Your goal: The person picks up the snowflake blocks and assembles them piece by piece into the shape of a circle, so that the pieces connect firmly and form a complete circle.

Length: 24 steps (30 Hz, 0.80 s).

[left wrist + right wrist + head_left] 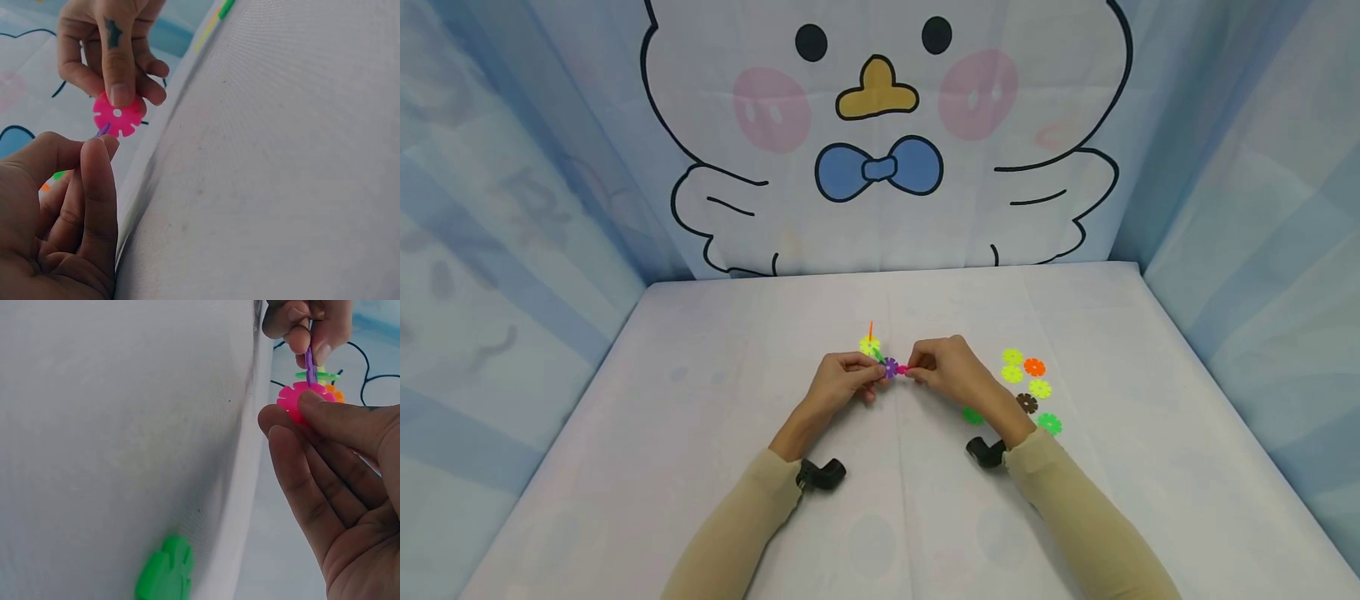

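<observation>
Four discs (867,342) look joined, the left hand (841,381) pinching the purple disc (891,367), the right hand (953,368) a pink disc (130,116) touching it, while seven loose discs (1040,389) lie yet unattached on the table (730,367)

Pink disc (129,120); purple disc (309,369); brown disc (1027,403); beige sleeves (1082,508); blue-striped curtain (1262,250)

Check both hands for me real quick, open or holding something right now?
Left hand: closed, pinching the purple notched disc.
Right hand: closed, pinching the pink notched disc.
</observation>
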Available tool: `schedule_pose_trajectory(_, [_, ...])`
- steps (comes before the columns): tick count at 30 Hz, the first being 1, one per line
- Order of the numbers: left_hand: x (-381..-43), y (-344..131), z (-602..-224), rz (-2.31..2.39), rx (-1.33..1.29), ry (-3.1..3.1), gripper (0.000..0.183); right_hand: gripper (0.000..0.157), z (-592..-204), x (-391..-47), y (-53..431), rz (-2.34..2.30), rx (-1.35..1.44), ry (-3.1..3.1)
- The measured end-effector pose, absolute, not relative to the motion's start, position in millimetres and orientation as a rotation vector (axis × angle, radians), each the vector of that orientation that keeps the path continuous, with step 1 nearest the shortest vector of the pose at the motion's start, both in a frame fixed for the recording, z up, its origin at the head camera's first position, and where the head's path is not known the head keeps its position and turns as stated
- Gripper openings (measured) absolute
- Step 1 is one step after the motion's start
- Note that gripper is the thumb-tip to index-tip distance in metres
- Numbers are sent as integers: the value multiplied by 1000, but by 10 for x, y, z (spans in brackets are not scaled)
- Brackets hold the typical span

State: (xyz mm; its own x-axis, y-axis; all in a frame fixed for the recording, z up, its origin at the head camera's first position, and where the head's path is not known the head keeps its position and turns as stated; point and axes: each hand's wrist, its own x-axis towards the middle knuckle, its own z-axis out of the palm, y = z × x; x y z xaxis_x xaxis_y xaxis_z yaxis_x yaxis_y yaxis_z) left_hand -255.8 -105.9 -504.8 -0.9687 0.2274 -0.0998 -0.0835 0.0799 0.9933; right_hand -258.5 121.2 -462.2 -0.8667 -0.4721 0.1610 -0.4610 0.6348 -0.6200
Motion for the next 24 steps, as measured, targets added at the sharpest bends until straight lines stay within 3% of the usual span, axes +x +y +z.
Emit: schedule_pose_trajectory(24, [-2567, -1117, -5014, 2004, 174, 2065, 21, 8, -4647, -2580, 1190, -1131, -981, 2840])
